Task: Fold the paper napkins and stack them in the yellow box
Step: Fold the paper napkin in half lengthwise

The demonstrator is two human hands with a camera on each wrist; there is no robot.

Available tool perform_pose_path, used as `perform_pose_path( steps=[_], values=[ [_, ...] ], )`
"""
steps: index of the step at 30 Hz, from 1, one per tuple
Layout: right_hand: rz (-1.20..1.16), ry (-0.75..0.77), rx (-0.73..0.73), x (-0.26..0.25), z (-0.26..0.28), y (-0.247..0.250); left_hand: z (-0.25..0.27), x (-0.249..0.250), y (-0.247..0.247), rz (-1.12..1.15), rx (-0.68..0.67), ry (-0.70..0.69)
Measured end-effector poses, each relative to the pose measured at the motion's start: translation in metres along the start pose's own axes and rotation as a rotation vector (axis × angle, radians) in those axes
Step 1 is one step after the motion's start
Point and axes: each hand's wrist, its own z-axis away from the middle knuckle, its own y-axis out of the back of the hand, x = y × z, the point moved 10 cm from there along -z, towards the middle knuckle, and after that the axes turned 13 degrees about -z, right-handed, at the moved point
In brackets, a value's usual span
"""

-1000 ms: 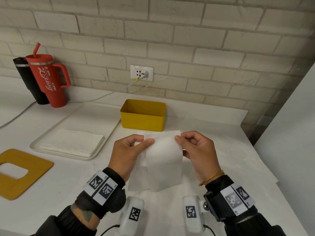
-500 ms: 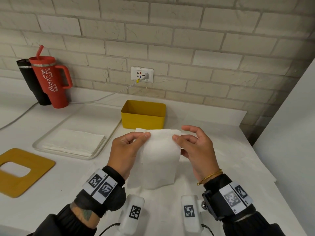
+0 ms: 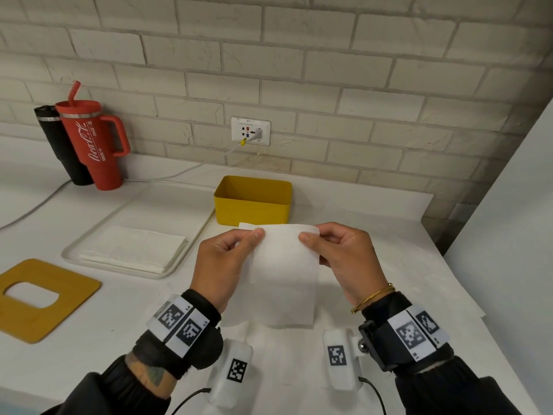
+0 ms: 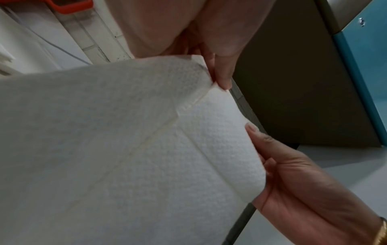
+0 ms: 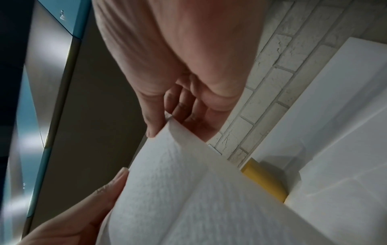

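I hold a white paper napkin (image 3: 284, 274) up in front of me, just nearer than the yellow box (image 3: 254, 209). My left hand (image 3: 221, 259) pinches its top left corner between thumb and fingers. My right hand (image 3: 341, 253) pinches the top right corner. The napkin (image 4: 130, 149) hangs doubled over, its lower edge close to the counter. In the left wrist view my left hand (image 4: 220, 77) grips the top edge. In the right wrist view my right hand (image 5: 165, 119) pinches the napkin (image 5: 188, 190), and a corner of the yellow box (image 5: 266, 180) shows behind it. The box looks empty.
A white tray (image 3: 98, 235) at the left holds a stack of flat napkins (image 3: 131, 247). A yellow lid with a cut-out (image 3: 45, 298) lies at the front left. A red tumbler (image 3: 95, 145) and a black one (image 3: 57, 139) stand at the back left. A cable (image 3: 185, 172) runs from the wall socket.
Both hands have lifted the napkin's top edge up and away from me, closer to the yellow box. The two top corners stay pinched, and the sheet hangs smoother.
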Motion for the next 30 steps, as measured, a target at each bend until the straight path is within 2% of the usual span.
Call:
perform_pose_path(
  steps=[12,15,18,24,30],
  values=[
    [-0.014,-0.003,0.005,0.007,-0.006,0.003,-0.003,-0.001,-0.006,0.0,-0.039,-0.023],
    [-0.007,-0.045,-0.074,0.006,-0.006,-0.003,-0.004,0.0,-0.005,-0.031,-0.034,-0.042],
    [0.118,-0.031,-0.172,-0.004,-0.006,-0.013,-0.004,0.004,-0.008,-0.074,-0.056,-0.089],
    [0.408,0.03,-0.335,-0.017,-0.013,-0.042,0.003,0.022,-0.022,-0.232,-0.126,-0.269],
    [0.505,0.047,-0.375,-0.015,-0.018,-0.05,0.001,0.018,-0.024,-0.278,-0.178,-0.277]
  ],
)
